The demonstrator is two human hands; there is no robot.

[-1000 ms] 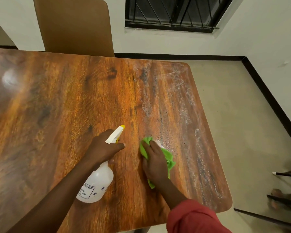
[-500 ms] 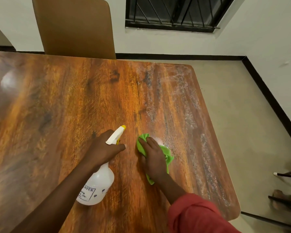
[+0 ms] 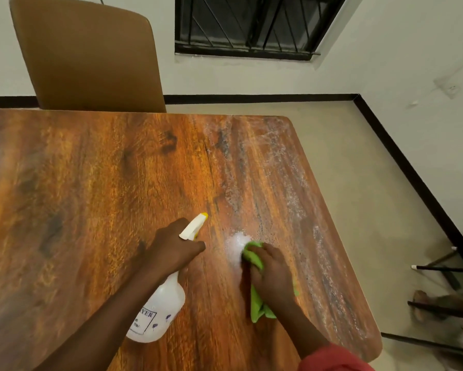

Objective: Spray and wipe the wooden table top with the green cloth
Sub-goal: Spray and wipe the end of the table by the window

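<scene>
1. Right hand (image 3: 271, 274) — curling fingers over green cloth (image 3: 257, 306), pressing it onto wooden table top (image 3: 91, 183) beside white foam (image 3: 235, 245).
2. Left hand (image 3: 174, 247) — gripping spray bottle (image 3: 158, 314) by its neck, near the cloth.

The wooden table top (image 3: 91, 196) gleams, glossy and reddish; its right side is wet, streaked with pale droplets (image 3: 292, 183) from the far edge to the near one; a white foam patch (image 3: 235, 242) sits near the front; touching it, the green cloth (image 3: 257, 306) lies bunched on the wood, gripped by the right hand (image 3: 273, 274).
</scene>
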